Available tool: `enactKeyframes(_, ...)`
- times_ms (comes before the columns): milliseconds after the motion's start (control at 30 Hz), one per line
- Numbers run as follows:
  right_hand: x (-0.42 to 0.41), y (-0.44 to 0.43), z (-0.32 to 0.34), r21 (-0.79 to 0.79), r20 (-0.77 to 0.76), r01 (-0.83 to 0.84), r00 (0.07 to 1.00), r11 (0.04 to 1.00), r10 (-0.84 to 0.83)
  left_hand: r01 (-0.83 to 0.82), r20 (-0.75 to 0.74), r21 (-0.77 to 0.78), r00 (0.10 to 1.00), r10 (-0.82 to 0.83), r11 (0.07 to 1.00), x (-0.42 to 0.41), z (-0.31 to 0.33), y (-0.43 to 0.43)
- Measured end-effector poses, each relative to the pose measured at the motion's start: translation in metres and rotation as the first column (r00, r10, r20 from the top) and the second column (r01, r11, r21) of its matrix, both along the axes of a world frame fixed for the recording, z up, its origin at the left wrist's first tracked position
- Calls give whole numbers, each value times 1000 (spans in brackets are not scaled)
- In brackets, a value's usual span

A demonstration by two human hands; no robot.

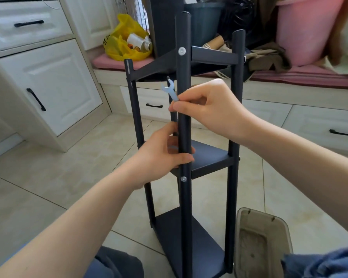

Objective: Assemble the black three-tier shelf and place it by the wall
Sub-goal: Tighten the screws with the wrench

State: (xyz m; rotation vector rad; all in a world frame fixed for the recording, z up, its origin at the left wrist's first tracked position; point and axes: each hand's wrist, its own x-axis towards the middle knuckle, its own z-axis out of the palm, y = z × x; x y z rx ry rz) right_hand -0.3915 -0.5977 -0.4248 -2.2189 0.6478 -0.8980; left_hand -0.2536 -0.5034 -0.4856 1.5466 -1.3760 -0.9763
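Three black trays sit between the posts of the shelf (232, 125), which stands upright on the tiled floor (48, 177). Left hand (161, 157) grips the near post; right hand (207, 105), just above, pinches a small wrench (170, 91).

One black three-tier shelf (184, 121) is standing, showing four posts and two silver bolt heads (181, 51). Also showing are one left hand (161, 157), one right hand (207, 109), one small wrench (170, 90), one yellow bag (121, 47), one pink tub (307, 31), one grey container (261, 212) and four black drawer handles (28, 23).
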Motion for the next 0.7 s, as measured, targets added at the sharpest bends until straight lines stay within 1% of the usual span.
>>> enactKeyframes(200, -18, 0, -7, 149, 91, 14, 996, 989, -28, -30, 30, -27, 999, 30, 999, 14, 3, -1)
enactKeyframes(333, -34, 3, -22, 206, 74, 56, 995, 977, -73, -25, 22, -21, 999, 26, 999, 15, 4, -4)
enactKeyframes(467, -48, 15, -45, 258, 99, 79, 989, 963, -107, -99, 24, -61, 995, 100, 993, 15, 3, -9)
enactKeyframes(567, -50, 28, -68, 330, 64, 94, 991, 939, -122, -132, 37, -72, 990, 135, 989, 20, 3, -14)
enactKeyframes(700, -36, 48, -100, 421, -40, 84, 996, 903, -75, -113, 20, -51, 993, 114, 992, 28, 6, -16)
